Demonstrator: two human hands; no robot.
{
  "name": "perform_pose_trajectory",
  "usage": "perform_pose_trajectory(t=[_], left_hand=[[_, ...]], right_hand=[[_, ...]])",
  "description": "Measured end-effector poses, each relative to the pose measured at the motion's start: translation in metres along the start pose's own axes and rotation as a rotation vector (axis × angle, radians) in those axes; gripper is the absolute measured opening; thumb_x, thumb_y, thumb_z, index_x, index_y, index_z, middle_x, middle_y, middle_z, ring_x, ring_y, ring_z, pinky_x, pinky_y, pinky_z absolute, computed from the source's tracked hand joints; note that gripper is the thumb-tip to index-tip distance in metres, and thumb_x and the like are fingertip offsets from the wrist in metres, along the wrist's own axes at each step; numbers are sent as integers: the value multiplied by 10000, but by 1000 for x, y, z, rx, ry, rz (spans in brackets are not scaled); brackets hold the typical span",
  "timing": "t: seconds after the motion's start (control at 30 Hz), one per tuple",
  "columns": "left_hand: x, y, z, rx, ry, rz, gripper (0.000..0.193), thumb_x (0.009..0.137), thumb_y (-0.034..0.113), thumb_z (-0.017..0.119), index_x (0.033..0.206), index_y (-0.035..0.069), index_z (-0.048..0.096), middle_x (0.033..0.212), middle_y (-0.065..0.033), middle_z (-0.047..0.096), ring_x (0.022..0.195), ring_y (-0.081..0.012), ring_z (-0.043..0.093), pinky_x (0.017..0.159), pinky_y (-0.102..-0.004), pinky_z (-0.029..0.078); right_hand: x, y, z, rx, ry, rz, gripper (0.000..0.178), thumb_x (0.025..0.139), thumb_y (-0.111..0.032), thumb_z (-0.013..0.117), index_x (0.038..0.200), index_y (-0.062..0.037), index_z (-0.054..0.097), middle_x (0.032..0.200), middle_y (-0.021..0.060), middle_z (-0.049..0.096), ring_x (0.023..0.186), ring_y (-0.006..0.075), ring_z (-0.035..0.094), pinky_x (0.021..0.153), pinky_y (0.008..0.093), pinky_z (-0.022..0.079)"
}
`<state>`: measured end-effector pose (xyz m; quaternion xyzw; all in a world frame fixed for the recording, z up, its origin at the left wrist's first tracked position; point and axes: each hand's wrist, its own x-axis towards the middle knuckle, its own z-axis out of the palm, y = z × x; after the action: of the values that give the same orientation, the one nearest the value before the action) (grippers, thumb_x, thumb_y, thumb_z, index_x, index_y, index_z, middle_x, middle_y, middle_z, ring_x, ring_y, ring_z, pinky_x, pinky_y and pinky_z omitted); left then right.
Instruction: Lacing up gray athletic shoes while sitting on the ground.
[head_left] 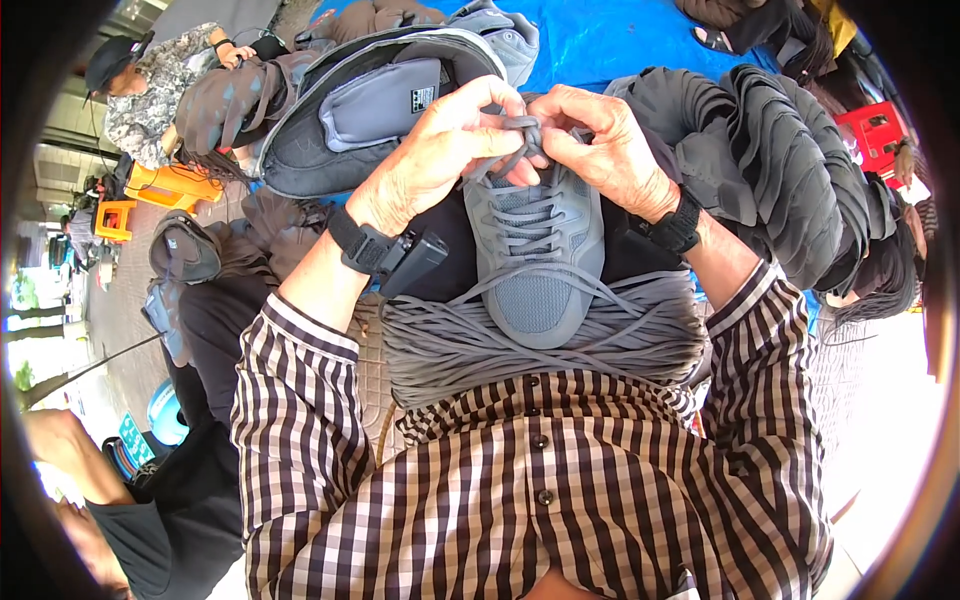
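Left fingers (494, 93) and right fingers (572, 103) pinch looped grey lace (524, 124), the grey shoe (537, 255) just beneath them.

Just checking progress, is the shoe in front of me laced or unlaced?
Laced: grey lace crosses the shoe in rows. Whether the bunched part between the fingers is fully knotted, I cannot tell.

The grey lace-up shoe (540, 305) is showing matt, finely textured mesh; its grey woven-cloth laces (528, 236) are looking dull; the wide blue plastic sheet (600, 45) is gleaming; the brown-and-white checked cloth shirt (450, 500) is looking matt.
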<state>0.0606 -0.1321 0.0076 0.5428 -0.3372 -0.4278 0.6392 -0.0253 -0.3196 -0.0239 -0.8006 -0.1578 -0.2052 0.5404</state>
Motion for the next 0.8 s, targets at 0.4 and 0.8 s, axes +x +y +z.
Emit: perform_pose_trajectory(t=[0.4, 0.8], left_hand=[[-16, -1, 16, 152, 68, 154, 244, 924, 119, 584, 1124, 28, 476, 928, -151, 675, 771, -190, 666, 753, -318, 533], [-21, 2, 40, 780, 300, 477, 102, 966, 54, 504, 968, -25, 569, 833, -87, 660, 780, -142, 648, 735, -278, 524]], right_hand=[[26, -43, -29, -465, -7, -459, 148, 742, -25, 626, 889, -26, 612, 731, 87, 578, 608, 201, 601, 556, 318, 487], [25, -92, -21, -333, 56, -384, 100, 870, -20, 548, 787, 12, 593, 637, -4, 558, 529, 106, 520, 493, 229, 409]])
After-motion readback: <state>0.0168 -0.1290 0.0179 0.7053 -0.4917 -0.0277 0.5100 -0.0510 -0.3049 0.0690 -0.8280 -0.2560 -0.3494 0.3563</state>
